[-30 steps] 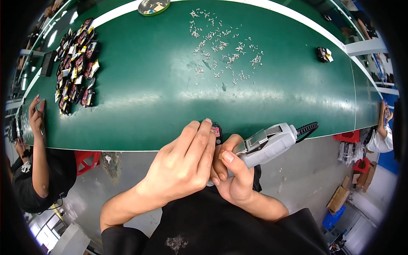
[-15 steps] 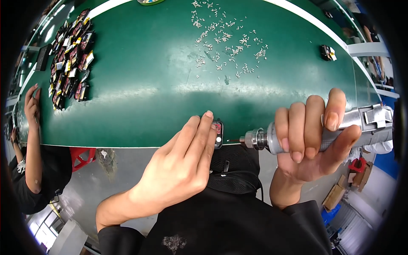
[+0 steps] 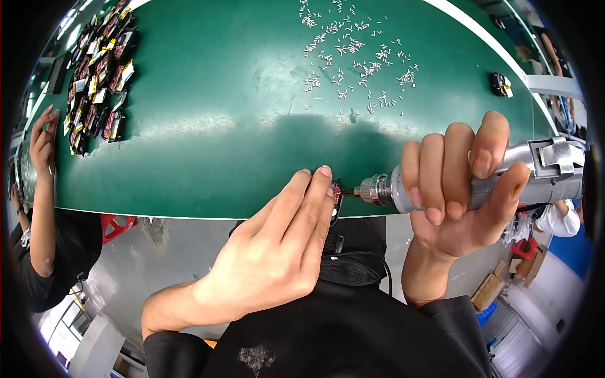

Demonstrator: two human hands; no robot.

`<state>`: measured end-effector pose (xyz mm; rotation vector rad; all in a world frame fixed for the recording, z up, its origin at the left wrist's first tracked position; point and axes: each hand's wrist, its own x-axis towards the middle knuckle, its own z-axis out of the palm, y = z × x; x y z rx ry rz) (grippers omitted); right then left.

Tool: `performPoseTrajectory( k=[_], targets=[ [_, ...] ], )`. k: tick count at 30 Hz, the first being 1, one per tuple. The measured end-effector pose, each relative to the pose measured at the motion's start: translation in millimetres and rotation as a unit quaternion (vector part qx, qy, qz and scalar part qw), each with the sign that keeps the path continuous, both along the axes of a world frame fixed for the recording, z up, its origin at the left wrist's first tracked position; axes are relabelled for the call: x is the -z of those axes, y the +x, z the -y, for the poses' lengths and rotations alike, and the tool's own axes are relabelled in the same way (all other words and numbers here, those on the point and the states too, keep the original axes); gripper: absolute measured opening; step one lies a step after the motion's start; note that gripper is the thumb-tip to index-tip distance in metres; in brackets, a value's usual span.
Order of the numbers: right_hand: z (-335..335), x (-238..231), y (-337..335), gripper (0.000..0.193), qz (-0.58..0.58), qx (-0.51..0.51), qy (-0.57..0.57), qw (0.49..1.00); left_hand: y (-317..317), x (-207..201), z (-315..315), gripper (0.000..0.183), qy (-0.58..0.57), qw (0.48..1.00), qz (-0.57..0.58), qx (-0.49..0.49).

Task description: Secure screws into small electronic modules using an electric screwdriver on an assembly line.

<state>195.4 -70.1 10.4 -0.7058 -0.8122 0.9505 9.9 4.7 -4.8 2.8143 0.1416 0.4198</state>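
My left hand [image 3: 268,249] is closed on a small black-and-red device [image 3: 336,195] at the near edge of the green table, and its fingers hide most of the device. The device now stands tilted, its side facing right. In my right hand [image 3: 457,189] lies a grey power screwdriver [image 3: 548,188], held level with the fingers wrapped over its body. Its thin bit points left and reaches the device's right side; whether it sits in a screw hole is too small to tell.
Many small loose screws [image 3: 372,66] are scattered on the green table [image 3: 208,176]. At the far left is a heap of similar black devices [image 3: 97,82] with white and yellow tags. A single tagged device [image 3: 501,84] lies at the right. Another person's hand [image 3: 44,148] rests at the left edge.
The screwdriver bit, apart from the device before, has come up to its side. My left hand has shifted slightly right and the device has turned its face away. The view has shifted a little.
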Motion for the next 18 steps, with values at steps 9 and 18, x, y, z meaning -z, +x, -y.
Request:
performPoseTrajectory(
  k=[9,18],
  targets=[
    [-12,-13,-7,0.024,0.123,-0.036,-0.038,0.991,1,2,-10,0.032,-0.021,0.999,0.040,0.015],
    [-20,-18,-15,0.022,-0.045,-0.063,-0.023,0.997,-2,-10,-17,0.036,-0.020,0.999,0.035,0.020]
  ],
)
